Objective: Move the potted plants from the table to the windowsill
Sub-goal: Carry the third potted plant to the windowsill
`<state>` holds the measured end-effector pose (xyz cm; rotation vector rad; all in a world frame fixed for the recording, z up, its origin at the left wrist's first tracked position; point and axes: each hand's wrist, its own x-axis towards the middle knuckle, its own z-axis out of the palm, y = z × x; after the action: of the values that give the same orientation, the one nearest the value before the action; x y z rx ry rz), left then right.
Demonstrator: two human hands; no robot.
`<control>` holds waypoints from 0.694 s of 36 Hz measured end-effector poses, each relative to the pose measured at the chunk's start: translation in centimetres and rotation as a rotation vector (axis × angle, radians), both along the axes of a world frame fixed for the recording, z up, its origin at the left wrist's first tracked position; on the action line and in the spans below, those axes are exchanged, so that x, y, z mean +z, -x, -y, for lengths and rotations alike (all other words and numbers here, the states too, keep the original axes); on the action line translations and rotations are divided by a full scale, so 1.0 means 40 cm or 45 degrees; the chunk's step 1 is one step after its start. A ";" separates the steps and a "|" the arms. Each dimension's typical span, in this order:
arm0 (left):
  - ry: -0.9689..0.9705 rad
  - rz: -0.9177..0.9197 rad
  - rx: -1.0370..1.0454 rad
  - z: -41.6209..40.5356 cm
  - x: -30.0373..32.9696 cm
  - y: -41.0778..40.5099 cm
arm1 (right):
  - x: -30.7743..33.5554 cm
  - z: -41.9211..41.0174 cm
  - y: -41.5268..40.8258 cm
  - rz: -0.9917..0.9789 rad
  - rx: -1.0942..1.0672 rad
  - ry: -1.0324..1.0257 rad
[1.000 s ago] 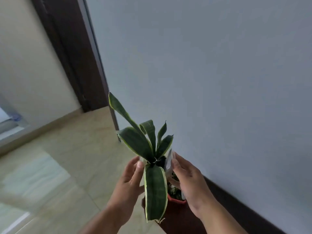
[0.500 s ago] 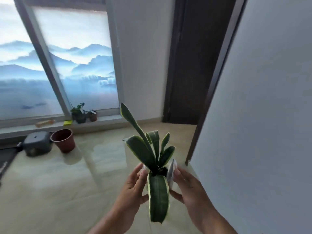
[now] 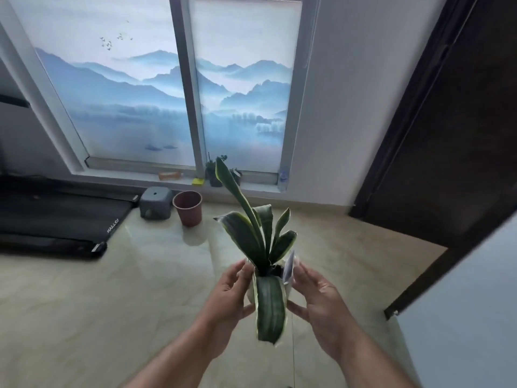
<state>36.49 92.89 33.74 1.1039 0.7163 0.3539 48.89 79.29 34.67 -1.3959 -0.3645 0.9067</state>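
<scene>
I hold a small snake plant [image 3: 260,242] with green, yellow-edged leaves in a pale pot, out in front of me above the floor. My left hand [image 3: 228,296] grips the pot's left side and my right hand [image 3: 316,301] its right side; one drooping leaf hides most of the pot. A white tag [image 3: 289,266] stands in the pot by my right fingers. Ahead, the windowsill [image 3: 251,187] runs under the window, with two small potted plants [image 3: 215,175] standing on it.
On the floor below the sill stand an empty brown pot [image 3: 188,207] and a grey stool [image 3: 156,202]. A black treadmill [image 3: 56,219] lies at the left. A dark door [image 3: 447,135] is at the right, a pale wall at the near right.
The view has swung left from the bare wall to face the window, which is now closer. Both hands still carry the snake plant in front of me.
</scene>
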 end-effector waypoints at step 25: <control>0.027 -0.007 0.203 -0.736 -0.058 -0.580 | -0.052 -0.792 -0.637 -0.091 0.146 0.040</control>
<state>59.70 122.34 31.44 1.0309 0.8137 0.4782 74.35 110.97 32.60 -1.3783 -0.3802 1.0574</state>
